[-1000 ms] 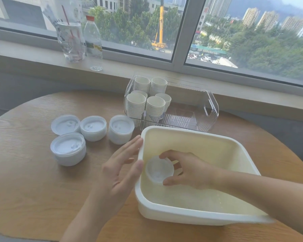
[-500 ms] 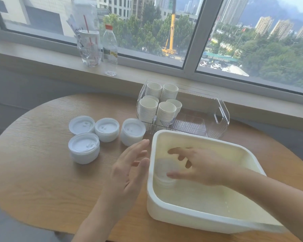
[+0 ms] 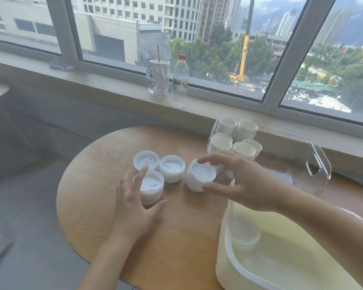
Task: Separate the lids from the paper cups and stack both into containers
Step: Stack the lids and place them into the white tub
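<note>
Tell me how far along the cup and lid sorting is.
Done: paper cup stacks stand in the clear container; one lid stack lies in the cream tub. In hand: right hand grips a tilted lid stack; left hand reaches another. Left: two lid stacks on the table.

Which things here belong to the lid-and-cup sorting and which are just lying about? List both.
Job: lid stacks; cup stacks; clear container; cream tub; lids in the tub.
Lying about: water bottle; drink cup with straw.

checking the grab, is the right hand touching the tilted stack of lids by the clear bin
Touching. The head view shows the right hand with fingertips on the top rim of the tilted lid stack and the thumb against its lower side.
</note>
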Tool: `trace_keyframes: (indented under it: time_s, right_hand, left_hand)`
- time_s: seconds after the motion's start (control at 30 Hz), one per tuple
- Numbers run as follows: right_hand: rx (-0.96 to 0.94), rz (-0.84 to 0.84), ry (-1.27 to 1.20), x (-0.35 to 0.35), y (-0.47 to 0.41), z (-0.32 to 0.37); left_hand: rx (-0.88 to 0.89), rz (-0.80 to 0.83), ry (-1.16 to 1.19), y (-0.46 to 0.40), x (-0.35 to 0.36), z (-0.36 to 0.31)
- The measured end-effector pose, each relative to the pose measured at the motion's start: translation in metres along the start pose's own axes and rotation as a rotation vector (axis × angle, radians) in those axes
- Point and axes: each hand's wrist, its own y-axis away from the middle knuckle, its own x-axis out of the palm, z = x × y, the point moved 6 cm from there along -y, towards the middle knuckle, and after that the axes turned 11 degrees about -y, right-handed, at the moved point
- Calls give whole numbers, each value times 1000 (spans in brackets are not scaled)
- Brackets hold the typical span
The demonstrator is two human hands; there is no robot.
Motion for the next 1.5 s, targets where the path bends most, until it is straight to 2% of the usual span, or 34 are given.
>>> trace_keyframes:
  time_s: [0.13, 0.27, 0.37, 0.5, 0.63, 0.73, 0.87, 0.97, 1.07, 1.3, 1.4, 1.5]
  right_hand:
    - [-17, 52, 30, 18, -14, -3]
    - [-10, 92, 19, 23, -15, -6]
    - [-33, 57, -20, 20, -12, -3]
    - [-67, -35, -248, 9, -2, 5]
    - [-83, 74, -674, 4, 13, 20]
    - [-97, 79, -780, -2, 28, 25]
    - [-72, -19, -870, -17, 54, 14]
    - [-52, -43, -958, -24, 74, 6]
    - [-21, -63, -928, -30, 93, -4]
    - [114, -74, -863, -33, 128, -35]
    - [234, -29, -771, -30, 145, -58]
    - [353, 93, -689, -18, 158, -78]
  left_hand:
    - [-21, 41, 20, -5, 15, 12]
    - [9, -7, 11, -8, 17, 14]
    - [46, -64, 38, -5, 5, -3]
    - [187, -156, 122, 3, -26, -59]
    - [344, -193, 226, 16, -52, -117]
    - [394, -182, 282, 27, -58, -144]
    - [430, -139, 276, 41, -58, -170]
    - [456, -54, 340, 52, -54, -181]
    - [469, 71, 439, 61, -44, -188]
    - [480, 232, 390, 76, -16, -190]
    - [460, 242, 354, 79, -6, -176]
    - [450, 243, 328, 83, 3, -165]
